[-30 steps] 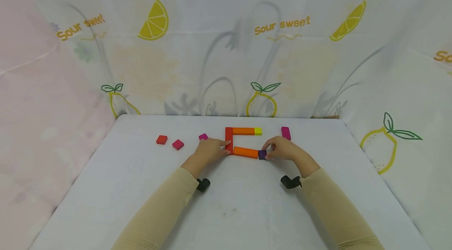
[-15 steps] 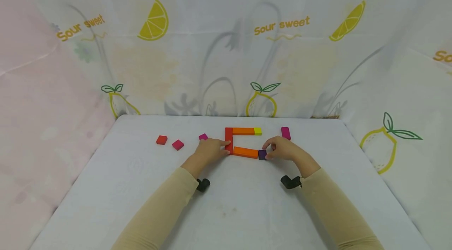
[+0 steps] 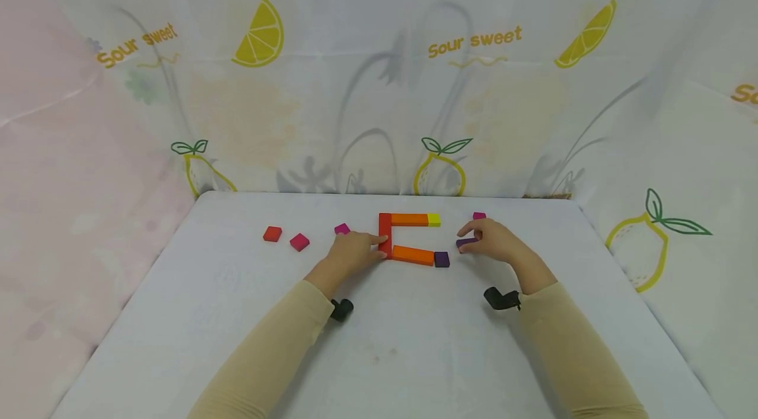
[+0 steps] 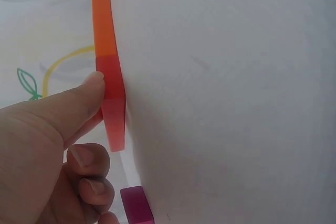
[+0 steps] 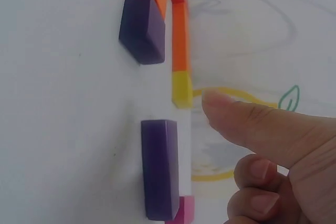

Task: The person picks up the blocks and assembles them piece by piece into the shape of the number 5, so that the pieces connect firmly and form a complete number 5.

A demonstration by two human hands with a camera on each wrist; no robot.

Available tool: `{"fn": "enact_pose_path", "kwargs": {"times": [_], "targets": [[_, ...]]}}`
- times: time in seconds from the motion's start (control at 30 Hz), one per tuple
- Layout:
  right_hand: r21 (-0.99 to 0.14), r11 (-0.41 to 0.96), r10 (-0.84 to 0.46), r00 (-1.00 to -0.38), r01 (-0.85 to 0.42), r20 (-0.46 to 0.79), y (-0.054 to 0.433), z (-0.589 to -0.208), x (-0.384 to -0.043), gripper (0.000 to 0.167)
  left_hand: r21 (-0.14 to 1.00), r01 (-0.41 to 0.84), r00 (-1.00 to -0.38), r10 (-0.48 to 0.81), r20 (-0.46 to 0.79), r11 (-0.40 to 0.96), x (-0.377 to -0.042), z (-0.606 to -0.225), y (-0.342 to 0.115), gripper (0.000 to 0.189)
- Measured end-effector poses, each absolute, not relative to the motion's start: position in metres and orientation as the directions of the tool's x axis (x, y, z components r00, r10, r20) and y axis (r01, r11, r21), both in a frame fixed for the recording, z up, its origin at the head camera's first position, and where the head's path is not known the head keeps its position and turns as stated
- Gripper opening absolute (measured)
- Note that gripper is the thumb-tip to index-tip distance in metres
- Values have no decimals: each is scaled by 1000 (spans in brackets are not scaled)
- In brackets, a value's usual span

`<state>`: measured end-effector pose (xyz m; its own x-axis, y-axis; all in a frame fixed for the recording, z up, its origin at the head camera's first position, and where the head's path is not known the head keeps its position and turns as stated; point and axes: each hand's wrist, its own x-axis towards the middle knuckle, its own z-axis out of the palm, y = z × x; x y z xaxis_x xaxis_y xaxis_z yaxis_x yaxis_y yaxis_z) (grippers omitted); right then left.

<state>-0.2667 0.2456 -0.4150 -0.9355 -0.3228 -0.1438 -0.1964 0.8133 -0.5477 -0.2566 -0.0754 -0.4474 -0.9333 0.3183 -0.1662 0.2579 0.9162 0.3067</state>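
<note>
My left hand (image 3: 352, 249) holds a long red block (image 4: 111, 80), thumb and index finger at its left side. From that block's right side run two orange blocks, the far one (image 3: 408, 220) tipped with a yellow cube (image 3: 434, 220), the near one (image 3: 412, 255) ending at a small purple block (image 3: 441, 260). Over to the right, my right hand (image 3: 491, 240) hovers at a longer purple block (image 5: 160, 171). In the right wrist view its thumb (image 5: 236, 116) is extended and apart from that block; the index finger is hidden there.
Beyond my right hand lies a magenta block (image 3: 479, 216), partly covered by it. On the left of the white table (image 3: 385, 340) are a red block (image 3: 272, 234), a pinkish-red block (image 3: 299, 242) and a magenta one (image 3: 341, 229). A printed cloth (image 3: 355, 77) hangs behind.
My right hand has left the small purple block and moved right. The longer purple block now shows at its fingers, and the magenta block behind is more covered. My left hand stays put.
</note>
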Motion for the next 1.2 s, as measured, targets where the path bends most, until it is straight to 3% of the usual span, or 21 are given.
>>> {"fn": "enact_pose_path", "kwargs": {"times": [0.43,1.2], "targets": [[-529,833,-281,-948,-163,-150,273,-430,-271,32,323,246,-933,314,-178,914,-254,-447,-74,52],[-503,855,-252,-948,-125,-193,276,-433,-268,27,298,273,-932,328,-153,915,-256,-450,-75,52]]}}
